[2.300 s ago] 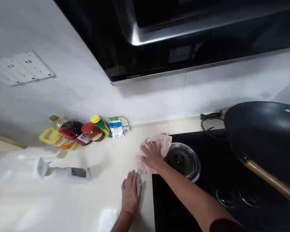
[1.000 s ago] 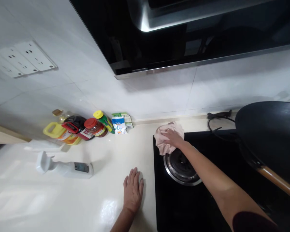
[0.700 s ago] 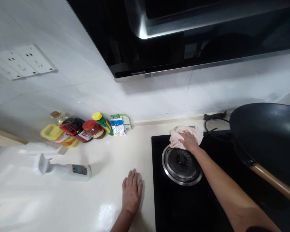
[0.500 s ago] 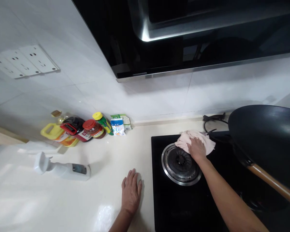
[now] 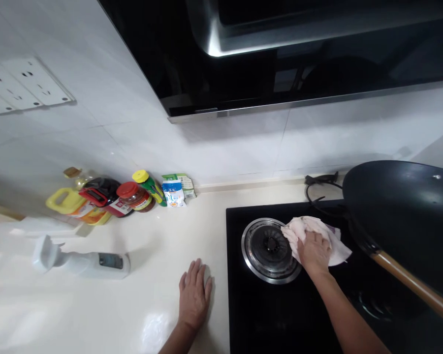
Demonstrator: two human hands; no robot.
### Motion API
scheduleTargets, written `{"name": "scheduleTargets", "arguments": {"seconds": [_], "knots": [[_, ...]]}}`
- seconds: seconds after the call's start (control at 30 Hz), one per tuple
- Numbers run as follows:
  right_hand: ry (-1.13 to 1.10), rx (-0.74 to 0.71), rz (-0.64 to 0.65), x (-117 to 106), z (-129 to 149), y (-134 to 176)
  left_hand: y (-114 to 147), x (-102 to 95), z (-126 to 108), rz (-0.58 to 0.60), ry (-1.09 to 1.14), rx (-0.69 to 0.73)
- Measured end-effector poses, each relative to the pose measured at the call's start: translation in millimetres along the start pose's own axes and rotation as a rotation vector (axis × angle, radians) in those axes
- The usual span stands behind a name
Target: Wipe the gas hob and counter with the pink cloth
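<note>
Far to the left of the left hand (image 5: pixel 194 294), a white spray bottle (image 5: pixel 81 260) lies on its side on the table (image 5: pixel 140 295), with a row of jars and bottles (image 5: pixel 107 199) against the wall beyond it. The left hand rests flat, fingers spread, holding nothing, just beside the stove's (image 5: pixel 280 314) left edge. The burner ring (image 5: pixel 268 250) sits between the two hands. The right hand (image 5: pixel 313 250) presses a pink cloth (image 5: pixel 330 241) onto the black glass, fingers curled down on it, touching the ring's right rim. Likely risks: the cloth snagging on the burner, or the hand knocking the wok (image 5: pixel 402 216) and its wooden handle (image 5: pixel 413 285) close on the right. Open room lies toward the near stove edge.
</note>
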State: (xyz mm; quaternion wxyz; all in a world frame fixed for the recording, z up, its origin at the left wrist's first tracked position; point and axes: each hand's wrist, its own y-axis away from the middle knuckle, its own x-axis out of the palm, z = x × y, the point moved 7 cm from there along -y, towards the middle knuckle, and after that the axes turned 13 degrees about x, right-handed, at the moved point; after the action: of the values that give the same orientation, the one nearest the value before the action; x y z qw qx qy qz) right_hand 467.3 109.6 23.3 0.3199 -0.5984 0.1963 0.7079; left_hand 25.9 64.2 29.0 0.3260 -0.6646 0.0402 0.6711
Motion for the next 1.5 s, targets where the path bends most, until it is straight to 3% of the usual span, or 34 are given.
{"name": "scheduleTargets", "arguments": {"seconds": [0.2,0.43,0.63,0.8,0.97,1.13,1.23,1.33,1.5], "knots": [[0.035,0.033,0.189,-7,45,-41,0,0.1,1,0.017,0.015,-0.016],[0.044,-0.182,0.354,1,137,-67,0,-0.1,2,0.002,0.043,-0.023],[-0.038,-0.588,0.403,-7,220,-12,0,-1.7,1,0.011,0.024,-0.008],[-0.095,-0.868,0.422,-20,248,72,1,-5.1,2,-0.016,0.047,-0.018],[-0.189,-1.122,0.466,-23,227,166,3,-5.4,3,-0.016,0.06,0.0],[-0.401,-1.112,0.556,-27,184,214,7,-1.1,5,-0.026,0.047,0.017],[-0.66,-0.919,0.488,-36,150,198,7,0.4,6,-0.022,0.038,0.022],[-0.825,-0.59,0.215,-39,90,159,7,0.8,6,-0.016,0.035,0.027],[-0.679,-0.317,-0.131,-17,-3,114,8,1.4,6,-0.014,0.064,0.015]]}}
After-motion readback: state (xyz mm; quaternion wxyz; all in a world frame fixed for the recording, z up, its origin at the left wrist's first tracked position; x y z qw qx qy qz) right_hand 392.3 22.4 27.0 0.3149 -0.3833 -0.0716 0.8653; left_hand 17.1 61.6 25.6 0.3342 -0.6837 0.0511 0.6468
